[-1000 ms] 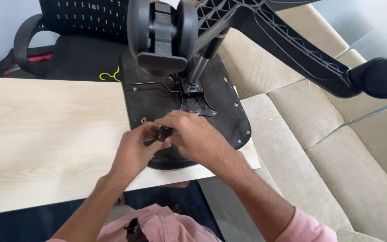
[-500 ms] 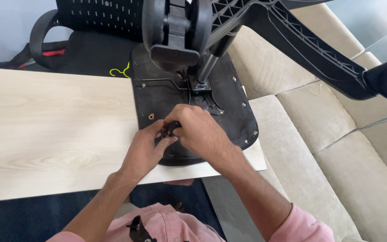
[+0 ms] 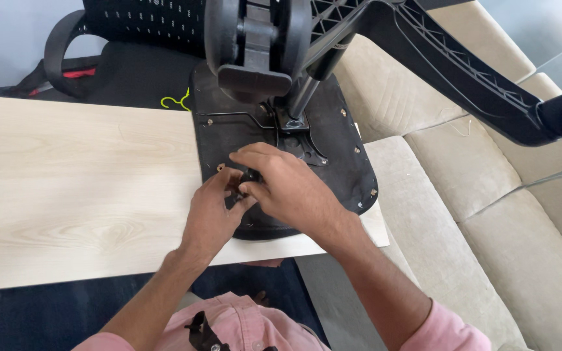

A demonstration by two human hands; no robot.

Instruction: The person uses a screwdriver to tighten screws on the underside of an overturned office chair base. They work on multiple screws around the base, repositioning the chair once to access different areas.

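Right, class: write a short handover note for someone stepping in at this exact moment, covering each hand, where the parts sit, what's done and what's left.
Left hand: fingers pinching a small black part on the seat underside.
Right hand: closed over the same part from above.
Upturned chair seat lies on the light wooden table, its wheeled base sticking up towards the camera.
Done: base and column stand in the seat plate.
Left: the small part is in hand, not yet let go; whether it is seated is hidden.
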